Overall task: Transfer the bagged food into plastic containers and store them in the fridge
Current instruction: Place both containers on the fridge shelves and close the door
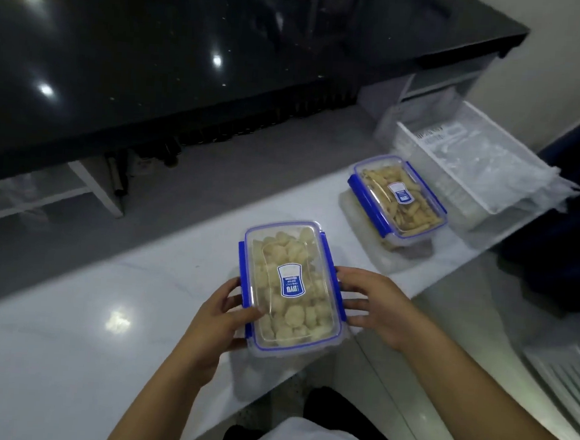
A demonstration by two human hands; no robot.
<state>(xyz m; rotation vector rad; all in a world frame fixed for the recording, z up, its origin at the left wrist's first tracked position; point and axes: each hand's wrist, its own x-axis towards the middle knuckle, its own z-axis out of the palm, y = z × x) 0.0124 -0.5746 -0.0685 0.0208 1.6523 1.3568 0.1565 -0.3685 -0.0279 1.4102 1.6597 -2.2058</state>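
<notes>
Near container: clear rectangular plastic container with blue clip latches [291,285], lid on, a blue and white label on the lid, held just above the white glossy counter [85,325] near its front edge.
Contents: pale, rounded, lumpy food pieces [296,309] fill it almost to the lid.
Left hand [220,314]: curled round the container's left long side, thumb lying on the lid's lower left corner, fingers tucked against the blue latch.
Right hand [375,305]: grips the container's right long side, fingers bent against the blue latch there, thumb at the lid's edge.
Far container: second clear plastic container with blue latches [398,196], lid closed, resting farther along the counter to the right, well apart from the held one; it holds tan, stick-shaped food pieces [416,211].
Under it: a crumpled clear plastic bag [366,239] lies beneath and around the far container.
Beyond it: clear plastic drawer bin [465,153] with frosty clear bags inside, just past the far container.
Background: black glossy worktop [190,58] runs across the upper scene, with a grey floor between it and the counter.
Lower right: white slatted rack [566,376], partly cut off by the edge.
</notes>
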